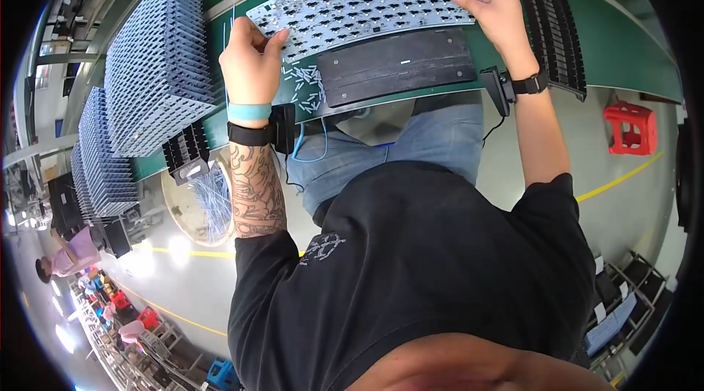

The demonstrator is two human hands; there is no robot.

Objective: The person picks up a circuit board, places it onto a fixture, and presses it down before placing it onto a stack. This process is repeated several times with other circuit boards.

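A long pale keyboard circuit board (pixel 370 6) with rows of black marks is held up by both my hands above the workbench. At its left end, my left hand (pixel 251 65) grips the lower corner, thumb at the edge and the other fingers mostly hidden. The right end is pinched by my right hand (pixel 502 16), its thumb on the face and fingers along the side. Just below the board lies a dark rectangular fixture block (pixel 400 68). Small white pin-like pieces (pixel 302 87) are scattered left of that block, near my left wrist.
Tall stacks of similar boards (pixel 158 68) stand at the left. Black slotted racks (pixel 551 21) border the right side of the green workbench (pixel 623 61). Below the bench's left end is a round bin (pixel 176 200) holding thin strips. A red stool (pixel 631 128) stands on the floor.
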